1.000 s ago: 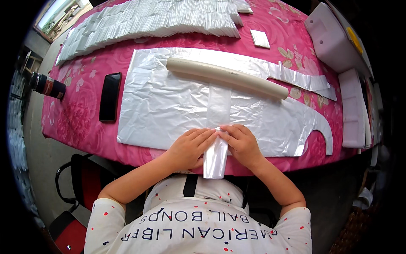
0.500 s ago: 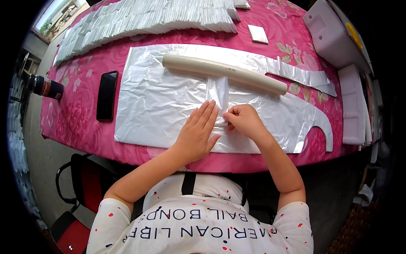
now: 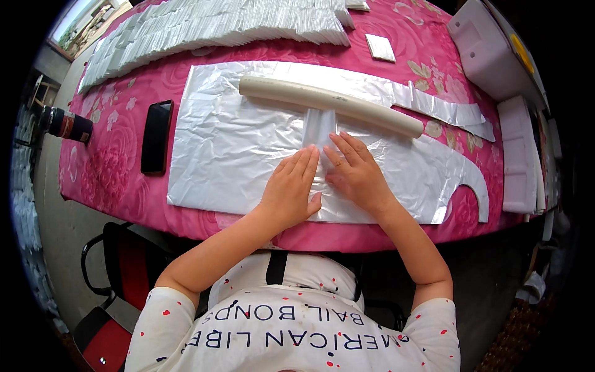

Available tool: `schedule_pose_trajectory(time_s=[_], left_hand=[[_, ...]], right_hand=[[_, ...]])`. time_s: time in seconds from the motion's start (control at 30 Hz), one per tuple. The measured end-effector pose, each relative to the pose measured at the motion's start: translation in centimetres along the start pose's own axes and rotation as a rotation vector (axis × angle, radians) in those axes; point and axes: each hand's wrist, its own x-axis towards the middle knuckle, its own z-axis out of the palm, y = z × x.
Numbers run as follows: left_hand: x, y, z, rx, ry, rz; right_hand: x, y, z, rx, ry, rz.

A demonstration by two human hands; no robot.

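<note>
A narrow folded strip of white plastic film (image 3: 318,126) lies on top of a stack of flat plastic bags with cut-out handles (image 3: 229,155). My left hand (image 3: 289,188) rests flat along the strip's left side, fingers stretched out. On its right side my right hand (image 3: 358,175) lies with fingers extended over the strip, partly hiding its lower part. Above both hands a beige plastic pipe (image 3: 328,104) lies slantwise across the bags, touching or covering the strip's upper end.
A black phone (image 3: 157,137) and a dark bottle (image 3: 67,125) lie to the left on the pink flowered tablecloth (image 3: 111,180). Rows of folded white packets (image 3: 217,28) fill the back, with a single packet (image 3: 380,48) apart. White foam boxes (image 3: 489,49) stand at the right.
My right hand has gone from a pinch at the strip's lower right edge to lying flat, farther up over it. My left hand stays nearly in place.
</note>
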Motion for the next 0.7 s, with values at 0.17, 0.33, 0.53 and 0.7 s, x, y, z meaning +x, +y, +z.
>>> schedule_pose_trajectory(time_s=[0.17,0.33,0.53,0.7], left_hand=[[0.6,-0.6,0.2,0.124,0.021,0.053],[1.0,-1.6,0.2,0.167,0.047,0.159],[-1.9,-1.3,-1.3,-0.045,0.042,0.28],[-2.8,-1.5,-1.3,-0.095,0.025,0.193]], right_hand=[[0.9,1.5,0.2,0.105,-0.115,-0.08],[1.4,2.0,0.0,0.132,-0.065,-0.073],[-0.5,0.1,0.6,0.255,-0.06,-0.147],[-1.2,-0.8,0.7,0.281,0.005,-0.098]])
